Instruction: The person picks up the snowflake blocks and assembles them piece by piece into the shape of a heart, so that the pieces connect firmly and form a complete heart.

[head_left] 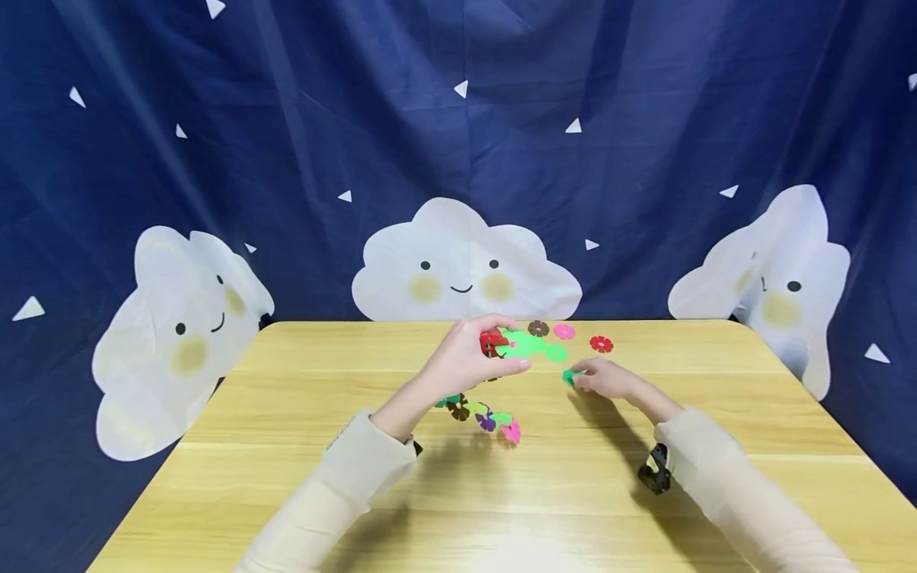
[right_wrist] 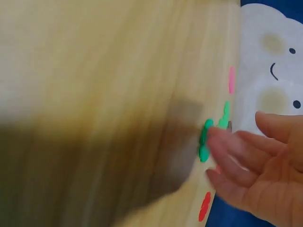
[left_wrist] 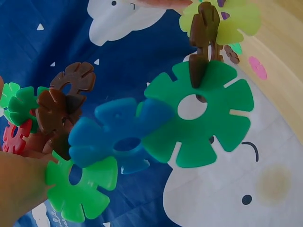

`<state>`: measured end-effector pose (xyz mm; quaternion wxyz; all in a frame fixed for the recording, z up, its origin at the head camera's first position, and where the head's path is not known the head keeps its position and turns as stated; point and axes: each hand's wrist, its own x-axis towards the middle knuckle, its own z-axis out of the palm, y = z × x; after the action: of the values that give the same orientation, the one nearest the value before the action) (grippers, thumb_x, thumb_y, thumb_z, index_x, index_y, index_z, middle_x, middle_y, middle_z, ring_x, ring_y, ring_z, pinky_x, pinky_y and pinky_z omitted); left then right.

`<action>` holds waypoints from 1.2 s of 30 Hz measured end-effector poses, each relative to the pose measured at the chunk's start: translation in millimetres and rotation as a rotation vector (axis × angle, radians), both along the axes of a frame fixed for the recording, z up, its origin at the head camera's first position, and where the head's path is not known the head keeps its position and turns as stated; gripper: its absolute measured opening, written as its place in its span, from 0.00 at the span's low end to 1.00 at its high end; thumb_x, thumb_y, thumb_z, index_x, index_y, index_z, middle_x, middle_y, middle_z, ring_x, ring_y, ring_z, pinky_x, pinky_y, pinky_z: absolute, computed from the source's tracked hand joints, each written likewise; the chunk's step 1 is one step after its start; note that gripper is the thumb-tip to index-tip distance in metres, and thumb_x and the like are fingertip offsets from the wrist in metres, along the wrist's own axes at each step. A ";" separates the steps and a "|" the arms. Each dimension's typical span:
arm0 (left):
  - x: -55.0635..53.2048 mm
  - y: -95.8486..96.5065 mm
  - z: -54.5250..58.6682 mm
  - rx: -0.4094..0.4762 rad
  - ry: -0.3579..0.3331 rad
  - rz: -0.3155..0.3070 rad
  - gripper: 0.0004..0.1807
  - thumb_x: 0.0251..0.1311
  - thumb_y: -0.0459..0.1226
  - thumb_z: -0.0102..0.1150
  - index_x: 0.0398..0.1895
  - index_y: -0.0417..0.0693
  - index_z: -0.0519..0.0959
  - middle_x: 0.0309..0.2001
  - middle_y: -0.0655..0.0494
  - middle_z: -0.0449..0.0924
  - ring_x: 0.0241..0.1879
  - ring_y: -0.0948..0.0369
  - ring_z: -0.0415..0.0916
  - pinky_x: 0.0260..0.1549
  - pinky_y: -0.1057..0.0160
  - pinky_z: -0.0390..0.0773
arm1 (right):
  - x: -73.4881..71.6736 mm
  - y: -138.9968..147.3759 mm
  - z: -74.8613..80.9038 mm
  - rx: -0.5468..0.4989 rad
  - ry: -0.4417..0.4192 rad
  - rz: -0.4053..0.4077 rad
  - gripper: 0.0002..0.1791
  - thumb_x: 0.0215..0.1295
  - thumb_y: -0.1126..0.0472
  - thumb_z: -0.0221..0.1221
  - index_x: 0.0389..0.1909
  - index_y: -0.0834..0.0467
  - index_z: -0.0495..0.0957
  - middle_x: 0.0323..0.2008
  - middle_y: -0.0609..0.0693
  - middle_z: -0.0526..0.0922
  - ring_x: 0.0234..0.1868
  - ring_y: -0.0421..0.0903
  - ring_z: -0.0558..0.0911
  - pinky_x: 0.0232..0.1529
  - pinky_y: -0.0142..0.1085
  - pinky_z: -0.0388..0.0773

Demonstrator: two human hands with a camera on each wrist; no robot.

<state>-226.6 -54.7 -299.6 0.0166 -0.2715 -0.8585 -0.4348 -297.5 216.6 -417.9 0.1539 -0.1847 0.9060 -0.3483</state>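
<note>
My left hand (head_left: pixel 466 350) holds up a chain of slotted plastic flower discs, gripping it at the back end. A red disc (head_left: pixel 491 342) and bright green discs (head_left: pixel 523 344) show between its thumb and fingers. From the hand hangs more of the chain, with a brown disc (head_left: pixel 459 411), a purple disc (head_left: pixel 485 422) and a pink disc (head_left: pixel 512 433). In the left wrist view a blue disc (left_wrist: pixel 102 142) slots into a larger-looking green disc (left_wrist: pixel 232 123). My right hand (right_wrist: pixel 255 165), thumb spread, reaches its fingertips to a teal-green disc (right_wrist: pixel 204 152) on the table; firm contact is unclear.
Loose discs lie near the back edge of the wooden table (head_left: pixel 573 493): a brown disc (head_left: pixel 532 329), a pink disc (head_left: pixel 564 332), a red disc (head_left: pixel 595 345) and a light green disc (head_left: pixel 556 352). A blue curtain (head_left: pixel 401 119) with clouds hangs behind.
</note>
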 end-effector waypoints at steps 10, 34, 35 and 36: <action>2.6 5.5 -2.7 -0.010 0.016 -0.062 0.25 0.45 0.44 0.69 0.49 0.51 0.76 0.37 0.56 0.78 0.21 0.64 0.66 0.22 0.69 0.68 | 6.2 -7.3 -14.2 0.270 0.163 -0.019 0.27 0.57 0.62 0.61 0.51 0.75 0.66 0.43 0.68 0.75 0.46 0.61 0.74 0.48 0.50 0.70; 5.9 -2.5 -4.2 0.042 0.026 -0.040 0.23 0.46 0.42 0.68 0.48 0.48 0.77 0.27 0.57 0.78 0.18 0.65 0.68 0.19 0.68 0.71 | 74.2 -59.1 67.0 -0.918 0.656 0.182 0.17 0.57 0.81 0.51 0.48 0.74 0.67 0.27 0.44 0.81 0.23 0.37 0.78 0.27 0.26 0.76; 6.0 -2.4 -4.5 0.040 0.035 -0.037 0.23 0.46 0.42 0.68 0.48 0.48 0.77 0.28 0.57 0.78 0.18 0.66 0.67 0.19 0.68 0.71 | 77.3 -62.0 69.8 -0.928 0.681 0.200 0.16 0.57 0.81 0.51 0.48 0.74 0.67 0.28 0.43 0.81 0.23 0.38 0.79 0.27 0.26 0.76; 6.0 -2.2 -4.9 0.040 0.042 -0.036 0.23 0.46 0.42 0.68 0.48 0.48 0.77 0.29 0.57 0.78 0.18 0.66 0.67 0.20 0.69 0.71 | 79.8 -64.6 71.8 -0.926 0.709 0.206 0.16 0.56 0.81 0.52 0.48 0.75 0.67 0.28 0.43 0.81 0.23 0.38 0.79 0.27 0.26 0.76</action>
<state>-220.6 -56.9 -304.5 0.0323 -0.2957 -0.8441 -0.4460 -217.7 152.0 -346.1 -0.2220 -0.4246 0.6333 -0.6077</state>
